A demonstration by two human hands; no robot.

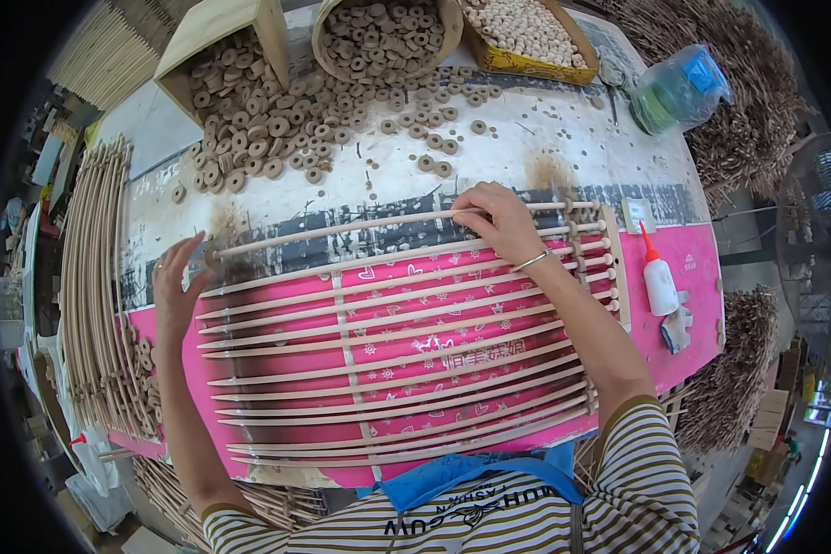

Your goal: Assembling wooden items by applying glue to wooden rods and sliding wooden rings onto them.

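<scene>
Several pale wooden rods (pixel 369 301) lie in rows across the table, many with a small ball at the right end. Along the far side, my right hand (pixel 499 222) pinches one long wooden rod (pixel 342 228) right of its middle. That rod carries a brown wooden disc near its right end. Around its left end, my left hand (pixel 177 277) has its thumb and fingers apart. A blurred brown disc (pixel 214 257) shows at that end, close to my left fingertips; whether they touch it is unclear.
Loose brown discs (pixel 258 138) spill from a wooden box (pixel 226 28) and a round tub (pixel 388 78). A yellow tray (pixel 535 69) holds pale balls. At right stand a green-and-blue plastic jar (pixel 665 97) and a red-nozzled glue bottle (pixel 658 284). Bundled rods (pixel 92 277) line the left.
</scene>
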